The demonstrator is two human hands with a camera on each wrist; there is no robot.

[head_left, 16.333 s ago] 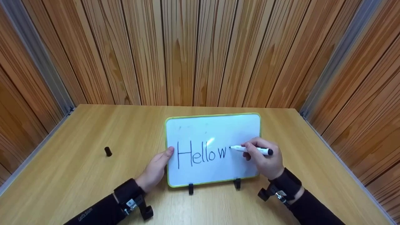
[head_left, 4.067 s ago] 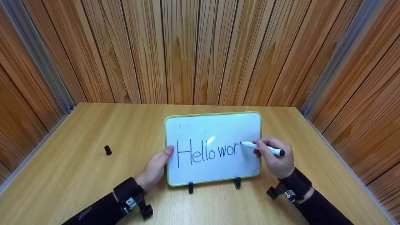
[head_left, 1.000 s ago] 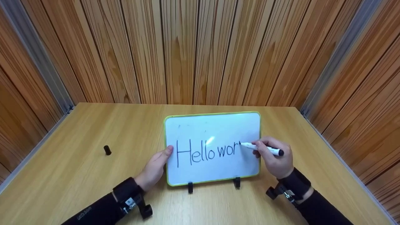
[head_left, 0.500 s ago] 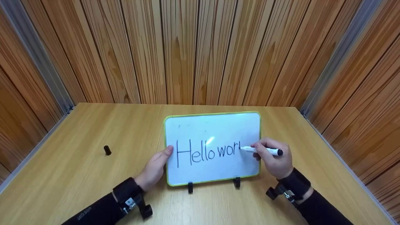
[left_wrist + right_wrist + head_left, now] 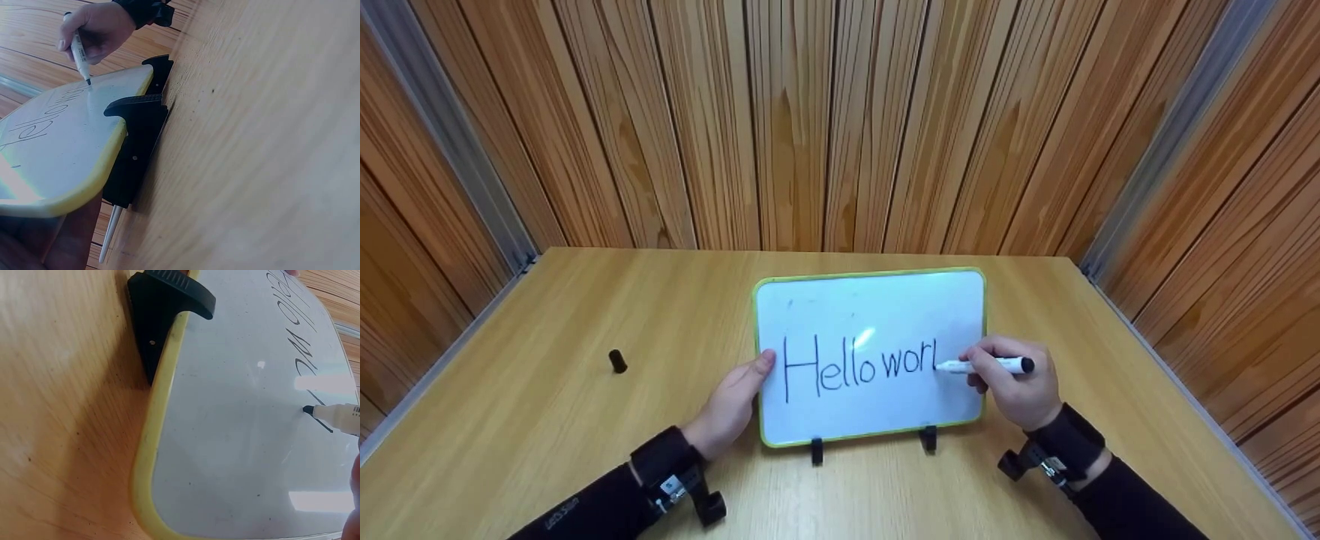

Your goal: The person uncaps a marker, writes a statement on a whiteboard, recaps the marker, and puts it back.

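Observation:
A small whiteboard (image 5: 870, 307) with a yellow-green rim leans on a stand with two black feet (image 5: 817, 451). Black handwriting on it reads "Hello worl". My left hand (image 5: 727, 412) grips the board's left edge, thumb on the front; in the left wrist view its fingers (image 5: 73, 236) are behind the board. Between thumb and fingers my right hand (image 5: 1016, 382) pinches a white marker (image 5: 990, 365) with a black end. In the right wrist view the marker's black tip (image 5: 308, 409) is at the lower end of the last letter's stroke, at the board's surface.
A black marker cap (image 5: 618, 361) lies on the wooden table (image 5: 682, 300), left of the board. Wood-panelled walls (image 5: 795, 127) rise behind and at both sides. A thin pale rod (image 5: 111, 233) juts from the stand's rear.
From a second ago, my right hand has moved the marker down, leaving a vertical "l" stroke after "wor". Earlier the writing read "Hello w". The left hand keeps its grip on the board.

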